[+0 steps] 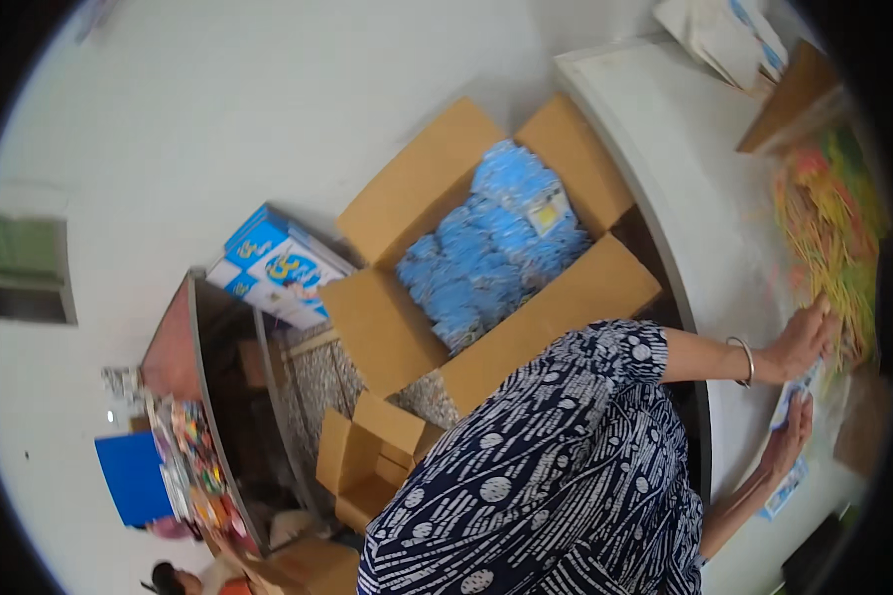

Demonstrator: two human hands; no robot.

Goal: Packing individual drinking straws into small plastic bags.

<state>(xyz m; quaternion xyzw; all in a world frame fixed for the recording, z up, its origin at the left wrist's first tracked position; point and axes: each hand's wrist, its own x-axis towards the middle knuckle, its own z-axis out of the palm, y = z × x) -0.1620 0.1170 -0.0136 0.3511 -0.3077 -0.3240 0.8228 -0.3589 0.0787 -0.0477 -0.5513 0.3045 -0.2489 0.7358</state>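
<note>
My left hand (802, 344), with a metal bangle at its wrist, is at the right side of the view. Its fingers are closed at the edge of a pile of thin yellow, green and reddish strands (829, 233); what they hold is too small to make out. Just below it, my right hand (790, 434) is closed on a small blue-and-white packet (785, 407). A second blue-and-white packet (786, 488) lies on the white table (729, 407) beside my right wrist.
An open cardboard box (407, 223) holds many blue packets (496, 248). Near it are a smaller open box (367, 466) and a blue-and-white carton (293, 263). White bags (719, 40) lie on the table's far end. Another person (184, 580) is at the lower left, near a cluttered shelf.
</note>
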